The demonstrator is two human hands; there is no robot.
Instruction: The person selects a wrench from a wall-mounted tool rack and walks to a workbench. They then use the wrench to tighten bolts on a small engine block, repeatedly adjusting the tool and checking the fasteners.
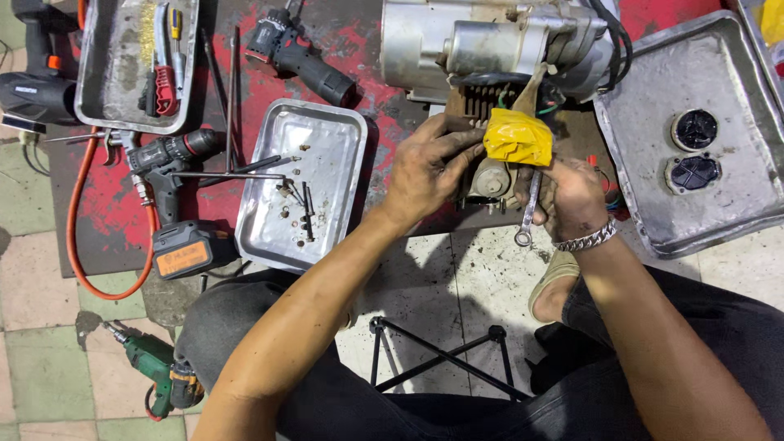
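A bright yellow crumpled wrapping (518, 137) sits just above the fingertips of both grease-darkened hands, on a dull silver-grey metal motor housing (482, 41). Below the right fingers (549, 175) hangs a shiny silver steel spanner (527, 214); a silver chain bracelet (586, 238) circles that wrist.

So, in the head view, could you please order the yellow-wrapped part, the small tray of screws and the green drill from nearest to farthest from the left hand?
1. Yellow-wrapped part: right beside the left hand, at its fingertips.
2. Small tray of screws: on the red mat, at the hand's left.
3. Green drill: on the tiled floor, lower left, beyond the knee.
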